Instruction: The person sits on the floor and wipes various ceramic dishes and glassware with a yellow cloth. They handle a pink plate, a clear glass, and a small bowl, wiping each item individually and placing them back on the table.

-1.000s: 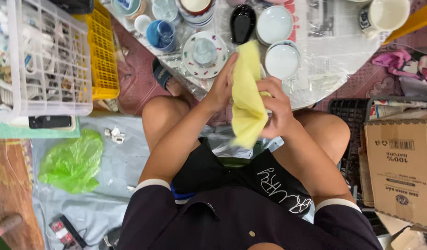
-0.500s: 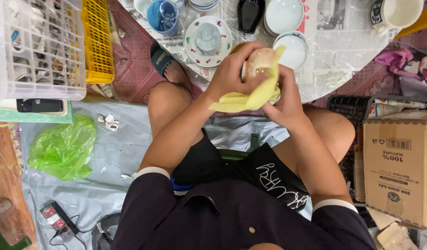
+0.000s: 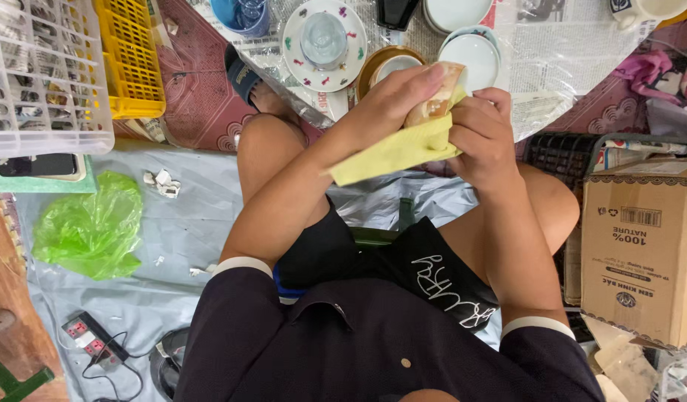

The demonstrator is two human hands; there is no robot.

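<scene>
I sit over my knees and hold a small tan cup (image 3: 437,100) in front of me. My left hand (image 3: 392,100) grips the cup from the left and top. A yellow cloth (image 3: 394,152) is pressed against the cup's underside by my right hand (image 3: 483,134), and the cloth's loose end hangs leftward under my left forearm. Just beyond my hands stand a brown-rimmed bowl (image 3: 384,63) and a white bowl (image 3: 474,56).
A flowered plate with a glass (image 3: 325,41) and a blue cup (image 3: 239,15) lie on clear plastic over newspaper. White (image 3: 38,74) and yellow (image 3: 131,59) baskets stand at left. A green bag (image 3: 90,227), a power strip (image 3: 86,335) and a cardboard box (image 3: 641,246) are around me.
The yellow cloth hung upright between my hands a second ago. It now wraps under the tan cup, which has come into my hands. The view has shifted closer.
</scene>
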